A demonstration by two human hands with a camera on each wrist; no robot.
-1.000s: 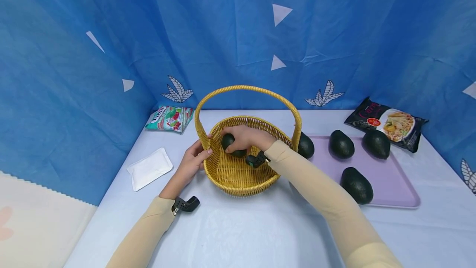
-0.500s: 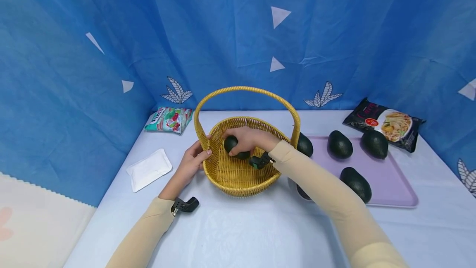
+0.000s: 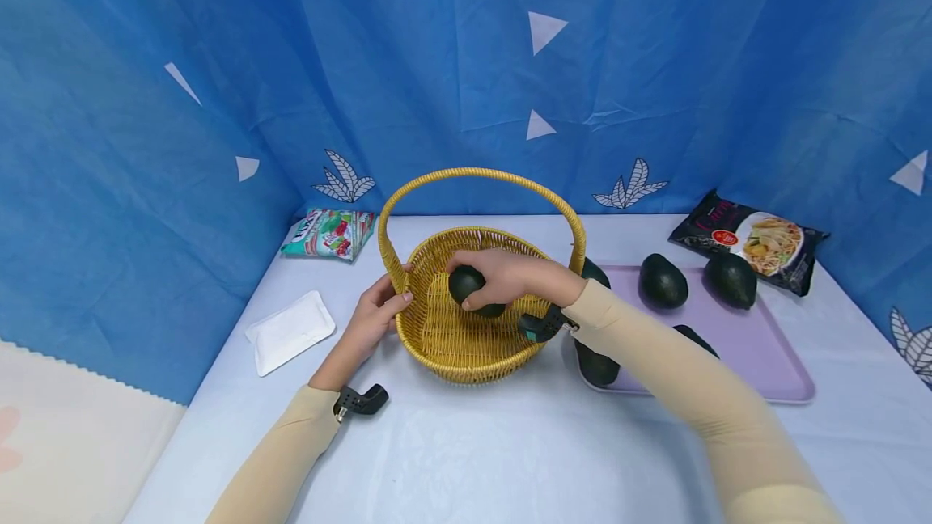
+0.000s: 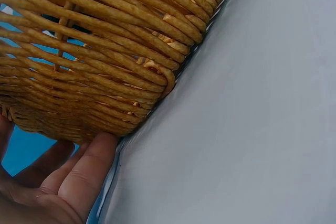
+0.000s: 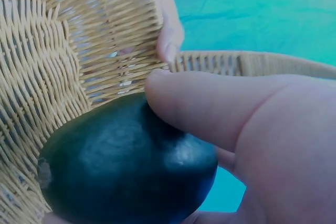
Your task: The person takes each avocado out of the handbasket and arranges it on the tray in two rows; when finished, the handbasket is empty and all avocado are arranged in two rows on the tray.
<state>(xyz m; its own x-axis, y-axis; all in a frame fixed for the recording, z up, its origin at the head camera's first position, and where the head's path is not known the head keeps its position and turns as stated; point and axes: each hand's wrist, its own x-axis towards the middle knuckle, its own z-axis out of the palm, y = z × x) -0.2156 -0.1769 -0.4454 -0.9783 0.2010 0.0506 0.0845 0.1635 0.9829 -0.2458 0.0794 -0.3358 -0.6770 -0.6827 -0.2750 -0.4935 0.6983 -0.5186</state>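
Note:
A yellow wicker basket (image 3: 466,346) with a tall arched handle stands mid-table. My left hand (image 3: 374,318) grips its left rim by the foot of the handle, thumb on the inside; in the left wrist view, fingers (image 4: 86,174) touch the outer weave. Inside the basket, my right hand (image 3: 506,275) holds a dark green avocado (image 3: 466,283), thumb across its near side. The right wrist view shows this avocado (image 5: 126,166) close up against the wicker; whether it touches the basket floor, I cannot tell.
Several more avocados (image 3: 662,281) lie on a lilac tray (image 3: 772,362) at the right, some partly behind my sleeve and the basket handle. A black noodle packet (image 3: 757,241) lies behind the tray. At the left are a green snack packet (image 3: 331,234) and a white pouch (image 3: 291,332).
My right hand has shifted to the right within the basket, with the avocado in its grasp. The right forearm has swung rightward, baring an avocado at the tray's near-left corner. My left hand keeps its place.

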